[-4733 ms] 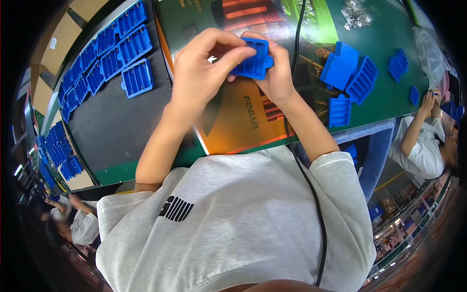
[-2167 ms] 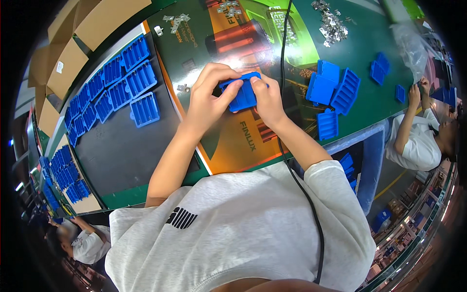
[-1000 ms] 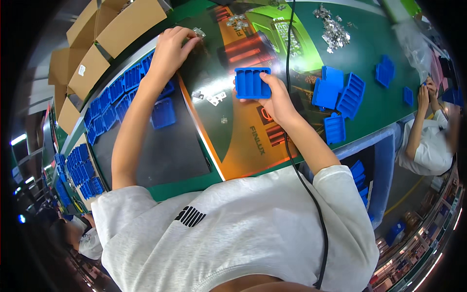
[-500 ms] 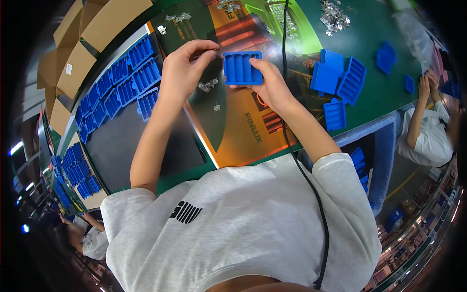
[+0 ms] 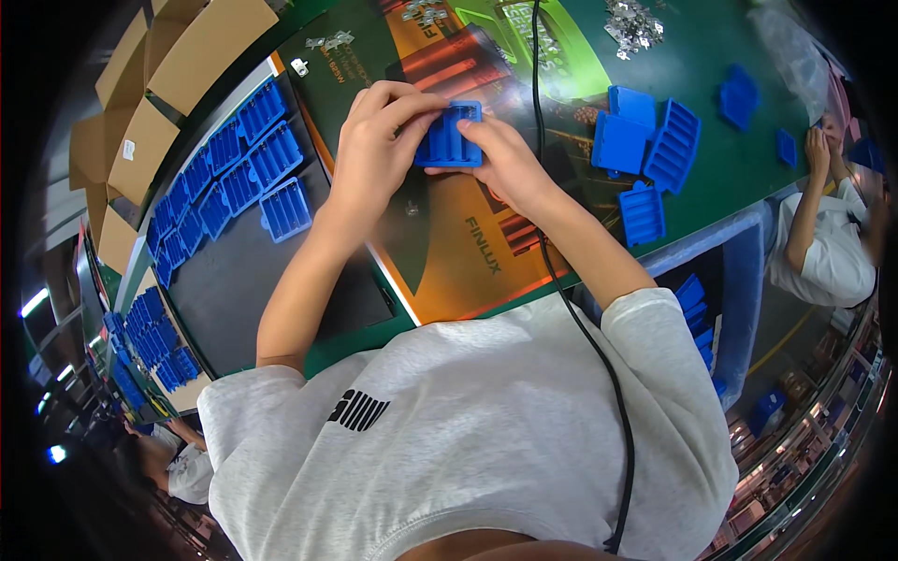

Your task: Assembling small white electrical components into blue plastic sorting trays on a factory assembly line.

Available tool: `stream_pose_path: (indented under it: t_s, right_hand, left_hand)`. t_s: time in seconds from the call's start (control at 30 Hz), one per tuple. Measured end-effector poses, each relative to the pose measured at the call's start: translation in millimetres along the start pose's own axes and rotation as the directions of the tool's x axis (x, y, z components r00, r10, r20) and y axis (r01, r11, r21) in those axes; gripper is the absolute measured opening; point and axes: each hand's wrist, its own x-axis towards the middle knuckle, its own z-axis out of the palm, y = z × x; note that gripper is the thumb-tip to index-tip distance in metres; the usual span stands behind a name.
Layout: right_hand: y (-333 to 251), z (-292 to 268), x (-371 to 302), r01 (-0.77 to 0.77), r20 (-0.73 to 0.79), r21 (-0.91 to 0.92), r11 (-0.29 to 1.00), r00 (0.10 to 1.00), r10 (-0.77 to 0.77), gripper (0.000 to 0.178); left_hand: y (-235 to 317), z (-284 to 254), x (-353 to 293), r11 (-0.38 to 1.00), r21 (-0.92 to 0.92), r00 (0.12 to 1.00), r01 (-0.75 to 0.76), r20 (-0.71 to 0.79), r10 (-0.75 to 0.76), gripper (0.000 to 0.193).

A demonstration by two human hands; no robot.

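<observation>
Just above the frame's centre, the blue tray (image 5: 449,136) sits between both hands over the bench (image 5: 748,159), long axis left-right. The left hand (image 5: 374,140) pinches its left end; the right hand (image 5: 500,164) grips the right and lower edge.

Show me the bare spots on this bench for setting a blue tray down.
Free: the dark mat between the loose blue tray and the left forearm; the orange poster below both hands. Crowded: tray rows at the mat's far edge, the tray pile on the right, metal bits beyond.
</observation>
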Motion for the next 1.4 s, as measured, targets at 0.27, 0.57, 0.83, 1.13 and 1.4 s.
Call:
stream_pose_path:
  t_s: [0.27,0.57,0.83,1.13,1.4]
  right_hand:
    - [0.5,1.7,-0.3,0.013,0.030,0.011,1.000,0.999,-0.013,0.034]
    - [6.5,3.6,-0.2,0.024,0.011,0.039,0.999,1.000,-0.025,0.034]
    - [8.7,-2.0,-1.3,0.141,-0.102,-0.185,0.973,0.982,-0.161,0.036]
    - [7.8,6.7,-9.8,0.320,-0.098,-0.551,0.771,0.892,-0.441,0.033]
    - [12.0,5.8,-8.4,0.341,-0.065,-0.642,0.687,0.868,-0.492,0.032]
  left_hand:
    - [2.2,6.2,1.4,0.999,0.009,0.999,0.038,-0.022,-0.038,0.019]
    - [-3.1,14.4,-7.9,0.999,0.007,0.996,0.054,-0.070,-0.054,0.020]
    - [-3.5,5.4,-10.0,0.747,-0.422,0.858,0.514,0.235,-0.458,0.025]
    - [2.8,-1.9,-17.0,0.924,-0.280,0.957,0.262,0.201,-0.211,0.023]
    - [7.4,0.5,-21.7,0.976,-0.168,0.988,0.141,0.093,-0.127,0.016]
